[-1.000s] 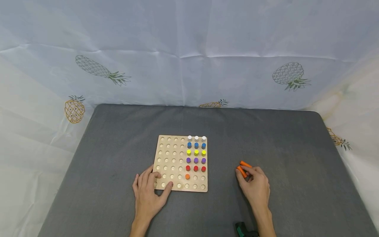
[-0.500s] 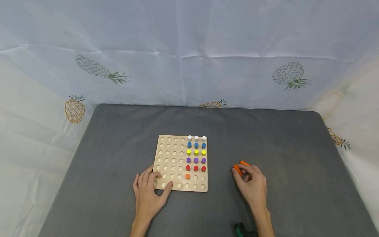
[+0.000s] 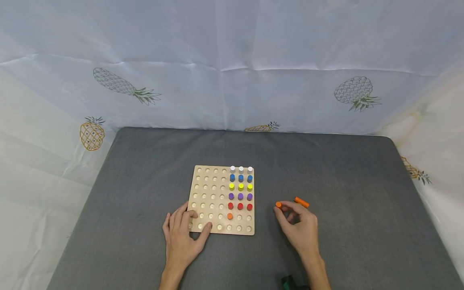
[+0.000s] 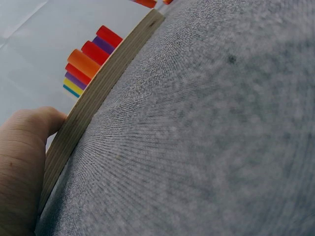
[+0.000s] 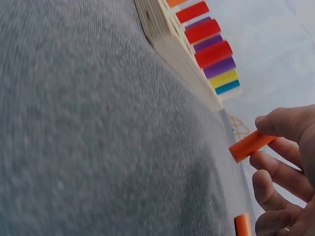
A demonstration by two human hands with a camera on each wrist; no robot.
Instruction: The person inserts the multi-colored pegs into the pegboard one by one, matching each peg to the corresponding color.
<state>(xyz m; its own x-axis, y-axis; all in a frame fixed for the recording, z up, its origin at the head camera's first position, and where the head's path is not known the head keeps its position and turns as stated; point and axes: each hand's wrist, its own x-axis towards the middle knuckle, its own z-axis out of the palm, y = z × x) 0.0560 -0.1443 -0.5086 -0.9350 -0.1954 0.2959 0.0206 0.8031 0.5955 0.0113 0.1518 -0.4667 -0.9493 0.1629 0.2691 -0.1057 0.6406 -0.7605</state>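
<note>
A square wooden pegboard (image 3: 208, 197) lies on the grey table, with upright pegs in white, blue, yellow, purple and red on its right side. One orange peg (image 3: 230, 216) stands in the row below the red ones. My left hand (image 3: 182, 239) rests over the board's near left corner, index finger and thumb touching its top. To the right of the board, my right hand (image 3: 299, 227) pinches another orange peg (image 5: 251, 145) between thumb and index finger, above the table. A further orange peg (image 3: 301, 201) lies on the cloth just beyond that hand.
The grey cloth-covered table (image 3: 355, 193) extends around the board. White curtains (image 3: 232, 96) with printed pineapples hang behind it and at both sides. A dark green-and-black object (image 3: 291, 282) shows beside my right wrist.
My right hand has moved left toward the board, carrying one orange peg away from the other, which stays on the table. The left hand and board have kept their place.
</note>
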